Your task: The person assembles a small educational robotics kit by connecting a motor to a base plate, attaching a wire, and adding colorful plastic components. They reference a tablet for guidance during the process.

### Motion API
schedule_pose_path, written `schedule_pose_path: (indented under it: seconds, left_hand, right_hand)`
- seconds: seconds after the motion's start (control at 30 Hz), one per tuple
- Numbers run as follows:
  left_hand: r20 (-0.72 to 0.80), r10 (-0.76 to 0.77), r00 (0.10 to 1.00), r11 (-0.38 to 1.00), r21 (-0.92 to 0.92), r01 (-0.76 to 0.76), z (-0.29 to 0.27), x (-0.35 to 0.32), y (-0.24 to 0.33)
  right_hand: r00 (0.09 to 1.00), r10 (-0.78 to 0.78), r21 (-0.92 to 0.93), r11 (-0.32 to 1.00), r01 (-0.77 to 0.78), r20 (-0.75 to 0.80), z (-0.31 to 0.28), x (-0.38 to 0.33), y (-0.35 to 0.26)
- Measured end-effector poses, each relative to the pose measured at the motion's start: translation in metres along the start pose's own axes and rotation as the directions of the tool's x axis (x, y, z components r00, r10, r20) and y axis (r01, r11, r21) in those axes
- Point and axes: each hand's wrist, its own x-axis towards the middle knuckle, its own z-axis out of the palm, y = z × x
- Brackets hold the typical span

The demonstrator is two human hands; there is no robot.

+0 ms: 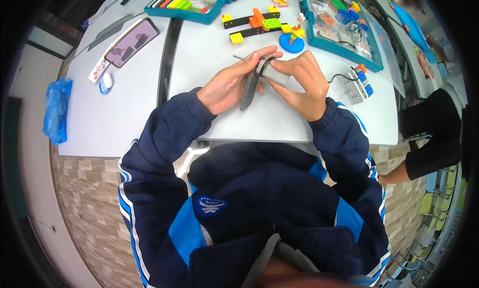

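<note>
Just above the near part of the white table (219, 131), my left hand (224, 86) is closed around a dark grey building beam (247, 94), which slants down toward me. A thin metal rod (239, 57) juts out to the left by my left fingertips. My right hand (305, 86) grips a light grey block (276, 76), perhaps a motor, between thumb and fingers. It is held against the beam's upper part. A black cable (268, 63) curves over the block. Whether beam and block are joined is hidden by my fingers.
Beyond my hands lies a black, orange and yellow toy assembly (257, 22), with a blue disc (292, 44) beside it. Teal parts cases (214, 16) stand at the back. A grey perforated block (352, 89) sits right, a phone (132, 42) left. Another person (434, 128) is at the right.
</note>
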Motion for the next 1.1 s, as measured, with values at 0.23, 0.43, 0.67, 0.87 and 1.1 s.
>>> schedule_pose_path:
  seconds: [0.23, 0.43, 0.67, 0.87, 1.1]
  left_hand:
    - [0.028, -0.091, 0.995, 0.972, -0.215, 0.095, -0.008, 0.001, -0.008]
    - [0.063, -0.100, 0.993, 0.946, -0.303, 0.114, -0.010, 0.000, -0.008]
    - [-0.029, -0.147, 0.989, 0.928, -0.350, 0.128, -0.010, -0.001, -0.011]
    - [0.003, -0.139, 0.990, 0.957, -0.256, 0.135, -0.014, 0.003, -0.009]
    - [0.088, 0.055, 0.995, 0.994, -0.095, -0.047, -0.008, 0.003, -0.007]
  right_hand:
    - [1.000, -0.025, 0.024, 0.999, 0.025, 0.013, -0.003, -0.002, 0.001]
    - [1.000, -0.026, 0.044, 0.999, 0.025, 0.005, -0.004, -0.002, -0.003]
    - [1.000, -0.001, 0.044, 0.999, 0.000, 0.023, -0.003, 0.002, -0.005]
    - [0.997, 0.075, 0.057, 0.995, -0.076, 0.022, -0.004, 0.004, 0.001]
    - [0.816, 0.576, 0.583, 0.646, -0.493, 0.053, -0.005, -0.007, 0.018]
